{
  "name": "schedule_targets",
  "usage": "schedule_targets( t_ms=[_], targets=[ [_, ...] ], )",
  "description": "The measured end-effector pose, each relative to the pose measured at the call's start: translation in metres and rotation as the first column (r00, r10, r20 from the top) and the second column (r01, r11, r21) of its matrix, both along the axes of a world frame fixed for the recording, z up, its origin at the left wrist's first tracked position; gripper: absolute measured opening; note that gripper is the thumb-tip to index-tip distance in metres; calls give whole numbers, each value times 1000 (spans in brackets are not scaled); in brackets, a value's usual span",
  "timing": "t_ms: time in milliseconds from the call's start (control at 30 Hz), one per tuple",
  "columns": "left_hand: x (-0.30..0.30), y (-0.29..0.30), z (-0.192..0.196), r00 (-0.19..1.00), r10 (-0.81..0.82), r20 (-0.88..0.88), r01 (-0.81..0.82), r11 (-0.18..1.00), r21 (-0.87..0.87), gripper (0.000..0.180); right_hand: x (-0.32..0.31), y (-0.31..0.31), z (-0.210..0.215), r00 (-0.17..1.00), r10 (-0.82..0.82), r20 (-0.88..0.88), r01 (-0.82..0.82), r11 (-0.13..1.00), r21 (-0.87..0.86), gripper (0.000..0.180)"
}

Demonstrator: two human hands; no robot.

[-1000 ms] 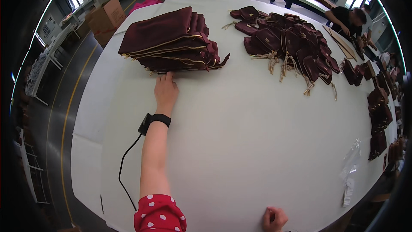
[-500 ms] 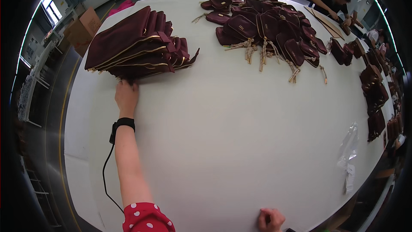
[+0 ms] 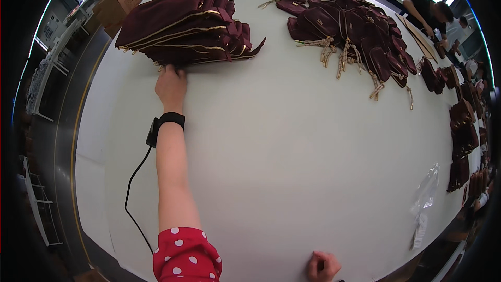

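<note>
A stack of burgundy zippered pouches (image 3: pixel 162 12) lies far left on the bench (image 3: pixel 292 151), long axis roughly left-right, its near edge at the left hand (image 3: pixel 171 88), whose grip I cannot tell, the curled right hand (image 3: pixel 324 267) well apart on the near side.

L hand (image 3: pixel 170 90) tips hidden at pouch stack (image 3: pixel 169 13); R hand (image 3: pixel 323 267) cut, btm edge.

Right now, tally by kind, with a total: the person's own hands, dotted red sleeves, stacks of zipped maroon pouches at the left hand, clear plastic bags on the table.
Left hand, right hand: 2
Dotted red sleeve: 1
Stack of zipped maroon pouches: 1
Clear plastic bag: 1
Total: 5
</note>
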State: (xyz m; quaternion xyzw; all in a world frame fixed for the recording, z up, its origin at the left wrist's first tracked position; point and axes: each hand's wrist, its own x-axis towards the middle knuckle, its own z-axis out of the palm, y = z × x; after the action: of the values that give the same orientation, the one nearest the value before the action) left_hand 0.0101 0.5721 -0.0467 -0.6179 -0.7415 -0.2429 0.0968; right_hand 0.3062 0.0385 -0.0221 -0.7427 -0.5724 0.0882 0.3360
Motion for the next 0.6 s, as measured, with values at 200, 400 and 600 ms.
schedule_targets(
  t_ms=[200,400,600],
  targets=[
    [-10,-3,-8,1000,-16,15,16,999,46,21,0,2,-2,999,22,27,-23,999,42,12],
    [-10,5,-13,996,-83,-37,87,986,140,20,0,4,1,999,10,44,-12,999,41,10],
    [-17,11,-10,981,-140,-137,149,987,54,19,-2,0,-9,999,2,46,-4,999,40,8]
  ],
)
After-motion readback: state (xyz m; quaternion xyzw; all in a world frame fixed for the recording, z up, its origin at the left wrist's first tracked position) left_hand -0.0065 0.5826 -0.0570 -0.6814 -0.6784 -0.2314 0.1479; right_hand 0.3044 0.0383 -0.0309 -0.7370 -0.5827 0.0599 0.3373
